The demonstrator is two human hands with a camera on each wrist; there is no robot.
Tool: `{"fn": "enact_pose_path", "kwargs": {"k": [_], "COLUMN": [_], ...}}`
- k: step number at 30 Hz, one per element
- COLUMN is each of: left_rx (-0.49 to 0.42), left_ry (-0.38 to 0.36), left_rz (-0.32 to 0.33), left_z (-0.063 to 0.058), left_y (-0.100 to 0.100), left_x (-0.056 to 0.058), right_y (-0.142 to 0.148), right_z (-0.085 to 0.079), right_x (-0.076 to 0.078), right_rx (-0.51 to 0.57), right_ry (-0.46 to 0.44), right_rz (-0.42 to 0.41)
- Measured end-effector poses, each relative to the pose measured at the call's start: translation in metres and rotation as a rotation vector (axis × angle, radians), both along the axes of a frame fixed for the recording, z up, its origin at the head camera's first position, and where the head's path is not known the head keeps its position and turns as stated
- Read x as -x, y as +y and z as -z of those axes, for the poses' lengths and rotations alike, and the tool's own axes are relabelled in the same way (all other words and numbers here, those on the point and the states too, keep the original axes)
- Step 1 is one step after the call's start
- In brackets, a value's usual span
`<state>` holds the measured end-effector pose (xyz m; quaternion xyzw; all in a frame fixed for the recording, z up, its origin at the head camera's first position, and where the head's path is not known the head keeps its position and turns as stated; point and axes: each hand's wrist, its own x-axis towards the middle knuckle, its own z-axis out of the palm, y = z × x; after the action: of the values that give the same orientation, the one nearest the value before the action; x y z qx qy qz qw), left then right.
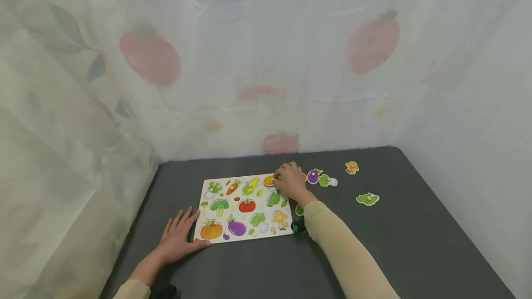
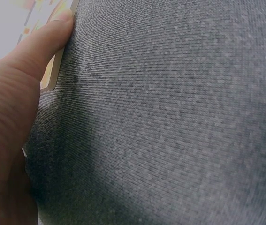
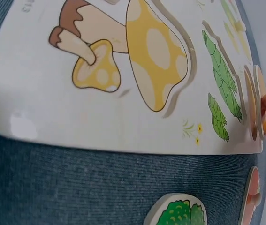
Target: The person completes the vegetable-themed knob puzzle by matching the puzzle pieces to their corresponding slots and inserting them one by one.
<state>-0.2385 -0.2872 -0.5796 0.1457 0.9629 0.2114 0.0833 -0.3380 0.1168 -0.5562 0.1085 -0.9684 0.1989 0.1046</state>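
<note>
A white wooden puzzle board point(image 1: 268, 195) printed with vegetables lies on the dark table. My right hand point(image 1: 291, 181) is over its far right corner, pinching a rounded yellow-orange puzzle piece point(image 3: 260, 89). In the right wrist view that piece stands close against a matching oval on the board, beside the green asparagus-like picture point(image 3: 222, 75). My left hand point(image 1: 176, 239) rests at the near left corner with fingers spread, its thumb point(image 2: 60, 28) on the board's edge. Red tomato point(image 1: 247, 206) and orange carrot point(image 1: 232, 188) shapes are among those on the board.
Loose pieces lie to the right: an eggplant point(image 1: 313, 176), a bok choy point(image 1: 327, 180), a mushroom point(image 1: 352, 167) and a green piece point(image 1: 367, 199). Another green piece point(image 3: 182, 213) and an orange one point(image 3: 251, 197) sit by the board's right edge. A pale curtain point(image 1: 266, 59) hangs behind.
</note>
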Motion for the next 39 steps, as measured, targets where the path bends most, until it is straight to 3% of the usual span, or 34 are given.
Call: {"fn": "enact_pose_path", "kwargs": {"k": [39], "left_rx": [-0.005], "left_ry": [0.002], "left_rz": [-0.003], "left_z": [-0.0002], "left_y": [0.0005], "left_x": [-0.0003], "right_y": [-0.0064], "right_z": [0.0063], "right_x": [0.0064], "right_rx": [-0.059], "right_ry": [-0.017], "right_rz": [0.006]}}
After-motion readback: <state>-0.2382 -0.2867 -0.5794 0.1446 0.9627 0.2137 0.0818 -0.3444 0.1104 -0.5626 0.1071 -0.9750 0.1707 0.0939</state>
